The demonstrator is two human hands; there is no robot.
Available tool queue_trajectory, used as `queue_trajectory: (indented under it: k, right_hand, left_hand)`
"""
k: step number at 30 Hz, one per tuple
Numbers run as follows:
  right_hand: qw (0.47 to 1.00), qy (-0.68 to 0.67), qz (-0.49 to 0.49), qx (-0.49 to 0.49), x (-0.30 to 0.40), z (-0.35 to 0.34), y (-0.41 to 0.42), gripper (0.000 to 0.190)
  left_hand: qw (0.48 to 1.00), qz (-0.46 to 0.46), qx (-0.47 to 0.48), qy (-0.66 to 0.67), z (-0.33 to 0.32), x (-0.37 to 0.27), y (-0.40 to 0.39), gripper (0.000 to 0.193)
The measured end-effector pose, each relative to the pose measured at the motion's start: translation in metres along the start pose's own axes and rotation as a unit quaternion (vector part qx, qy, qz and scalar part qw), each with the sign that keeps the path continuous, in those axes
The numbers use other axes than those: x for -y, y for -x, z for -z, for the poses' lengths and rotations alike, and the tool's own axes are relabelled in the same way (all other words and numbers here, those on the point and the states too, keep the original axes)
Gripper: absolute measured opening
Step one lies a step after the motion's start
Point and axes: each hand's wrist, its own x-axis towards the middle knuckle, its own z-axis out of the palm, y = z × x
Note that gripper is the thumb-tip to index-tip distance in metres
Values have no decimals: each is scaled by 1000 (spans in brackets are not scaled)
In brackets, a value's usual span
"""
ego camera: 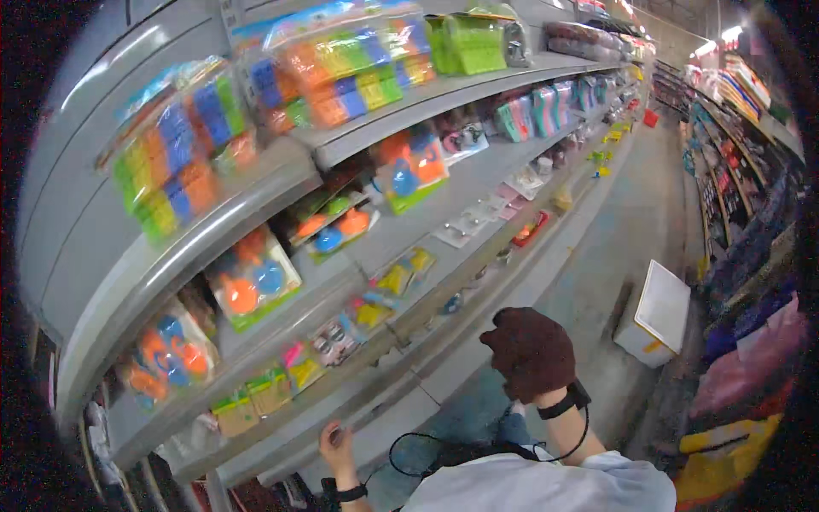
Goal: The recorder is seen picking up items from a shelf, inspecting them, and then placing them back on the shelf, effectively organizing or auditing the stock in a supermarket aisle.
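My right hand [531,352], in a dark brown glove with a black strap at the wrist, is raised over the aisle floor. Its fingers look curled, and whether it holds anything is hidden. Lower down, my left hand [335,438] is near the bottom shelf edge, small in view, with its fingers bent; what is in it cannot be made out. A black cable [416,436] loops in front of my light shirt. Nearest my left hand on the lower shelf are green-topped packets [269,389] and a pink and yellow packet [301,368].
Shelving [409,105] curves along the left, bearing multicoloured sponge packs [352,64], carded orange and blue items [253,278] and a green plastic container [473,45]. A white lidded box [659,313] stands on the floor at right. Folded textiles [748,377] line the right side.
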Motion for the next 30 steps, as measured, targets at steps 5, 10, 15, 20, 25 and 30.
queue_trajectory:
  k: [5,10,15,20,25,30]
  right_hand:
    - [999,-27,-47,-2,-62,40,-4,24]
    - [983,128,103,81,-116,80,-38,18]
    - [986,-46,109,120,-172,79,-29,20]
    - [913,-374,-90,137,-196,107,-25,24]
    - [949,-276,-49,147,-213,118,-43,26]
    - [974,-177,37,138,-238,117,-75,28]
  left_hand:
    - [999,-9,26,-19,-95,-57,13,20]
    - [982,-1,180,52,-230,-94,49,37]
    - [960,-84,266,13,-355,-141,88,64]
    - [934,-224,240,-140,-400,-163,91,76]
    - [923,-248,213,-202,-419,-173,82,79]
    - [927,-227,226,-193,-444,-179,60,77]
